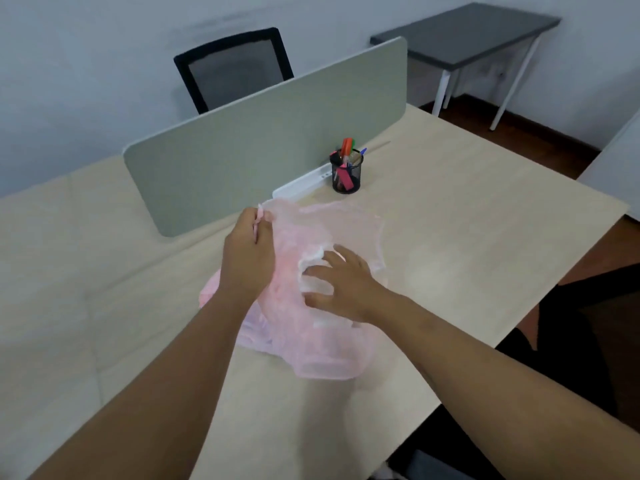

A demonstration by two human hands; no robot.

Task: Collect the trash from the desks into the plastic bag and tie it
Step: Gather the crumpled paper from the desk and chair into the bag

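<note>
A thin pink plastic bag [311, 344] lies crumpled on the light wooden desk [467, 244], its mouth turned toward the divider. My left hand [247, 258] pinches the bag's rim at its far left corner and lifts it. White crumpled paper trash [313, 263] shows inside the bag's opening. My right hand [341, 289] rests over that paper with fingers spread, reaching into the bag's mouth. Whether it grips the paper I cannot tell.
A grey-green divider panel [263, 140] stands across the desk behind the bag. A black mesh pen holder [345, 176] with markers sits at its right end. Beyond are a black office chair [235, 69] and a dark side table [467, 32].
</note>
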